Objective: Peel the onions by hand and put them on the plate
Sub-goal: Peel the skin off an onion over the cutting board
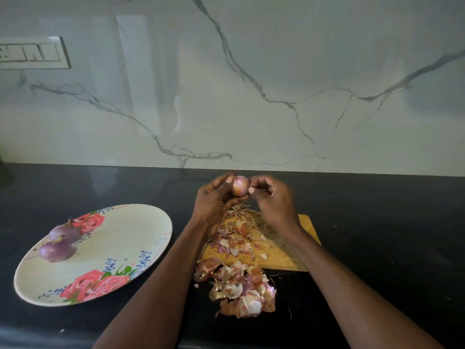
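Looking down from the head view, much of the board (289,258) is hidden under peels (237,238) and both forearms, so only its right and near edges show. A second heap of skins (241,290) lies on the dark desk (377,248) just in front of the board. At the far left edge a switch plate (32,52) is cut off by the frame and blurred.

The left hand (214,200) holds a small onion (240,186) above the far end of the board, fingers curled under and behind it, thumb on its left side. The right hand (273,197) meets the onion from the right, fingers bent, thumb and fingertip pinching at its lower right edge; whether they grip a strip of skin is too small to tell.

Well apart to the left, a flowered plate (125,248) sits on the desk with two purple onions (59,244) touching each other near its left rim.
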A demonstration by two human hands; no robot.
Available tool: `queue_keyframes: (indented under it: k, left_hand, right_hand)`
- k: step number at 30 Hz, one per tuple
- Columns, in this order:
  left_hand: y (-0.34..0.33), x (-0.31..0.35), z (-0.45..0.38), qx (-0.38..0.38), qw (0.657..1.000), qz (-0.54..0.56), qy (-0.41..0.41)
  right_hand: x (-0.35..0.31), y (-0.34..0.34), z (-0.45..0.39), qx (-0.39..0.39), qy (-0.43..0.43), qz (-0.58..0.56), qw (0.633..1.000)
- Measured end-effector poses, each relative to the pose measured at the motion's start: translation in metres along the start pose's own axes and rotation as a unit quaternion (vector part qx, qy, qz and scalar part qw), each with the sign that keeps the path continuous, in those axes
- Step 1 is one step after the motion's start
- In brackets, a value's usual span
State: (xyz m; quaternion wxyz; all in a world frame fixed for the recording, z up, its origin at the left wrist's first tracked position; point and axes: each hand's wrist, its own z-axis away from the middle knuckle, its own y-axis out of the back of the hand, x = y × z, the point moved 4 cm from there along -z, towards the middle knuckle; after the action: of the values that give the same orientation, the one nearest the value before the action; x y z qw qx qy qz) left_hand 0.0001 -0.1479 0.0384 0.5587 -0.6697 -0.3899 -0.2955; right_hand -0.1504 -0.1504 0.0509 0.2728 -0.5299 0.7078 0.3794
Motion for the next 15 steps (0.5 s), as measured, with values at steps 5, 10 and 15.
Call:
queue_keyframes:
  k: [5,10,15]
  left_hand:
    - [-0.0033,-0.0009,-0.0007,-0.018,1.000,-0.004,0.003]
    - [-0.0073,-0.0020,0.0004,-0.031,0.999,0.009,0.003]
    - [-0.0081,-0.0007,0.0003,-0.029,1.000,0.010,0.000]
  right_hand:
    - [-0.0015,0.0011,-0.0009,-0.007,0.000,-0.052,0.999]
    - [0.0012,0.0009,0.0008,0.030,0.037,-0.008,0.999]
    - [0.0017,-0.0013,0.0029,0.045,0.055,0.018,0.997]
